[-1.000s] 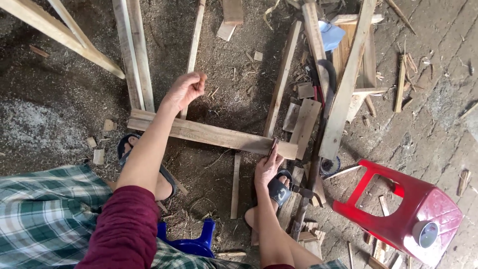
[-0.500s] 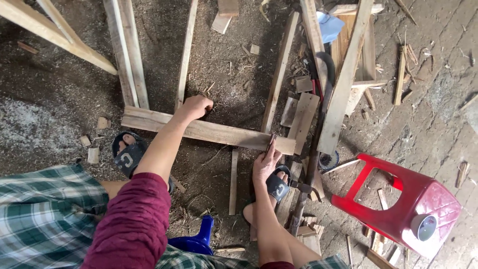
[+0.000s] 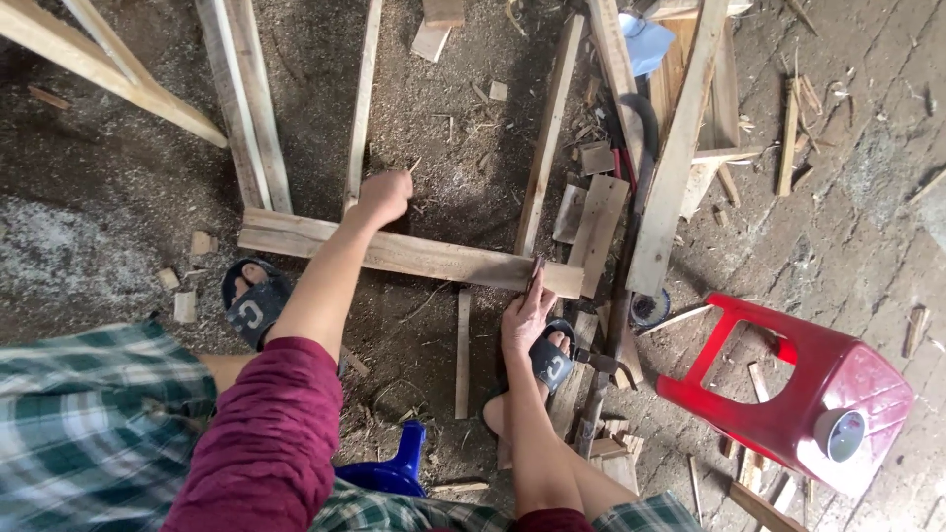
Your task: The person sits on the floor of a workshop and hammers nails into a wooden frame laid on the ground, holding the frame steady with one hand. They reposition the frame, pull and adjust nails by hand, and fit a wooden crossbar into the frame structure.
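1. Head view, the work: a wooden crosspiece [image 3: 414,254] lies flat on the dirt floor [image 3: 118,207], across the lower ends of several upright slats, among them a narrow slat [image 3: 361,99] and a longer slat [image 3: 548,128].

2. Head view, left hand [image 3: 382,195]: it rests on the upper edge of the crosspiece where the narrow slat meets it, fingers curled into a loose fist. Whether they pinch anything small I cannot tell. To do this well, the hand wants to bear straight down at the joint so the board cannot rock.

3. Head view, right hand [image 3: 527,313]: it sits at the crosspiece's lower edge near its right end, fingers narrow and pointing up, tips touching the wood, holding nothing that shows. Steady pressure here probably keeps that end square to the longer slat.

4. Head view, surroundings: a hammer [image 3: 603,363] lies just beside the right foot's sandal [image 3: 552,357], within easy reach. A red plastic stool [image 3: 788,394] lies tipped over to the right, well apart; offcuts [image 3: 591,212] clutter the ground nearby.
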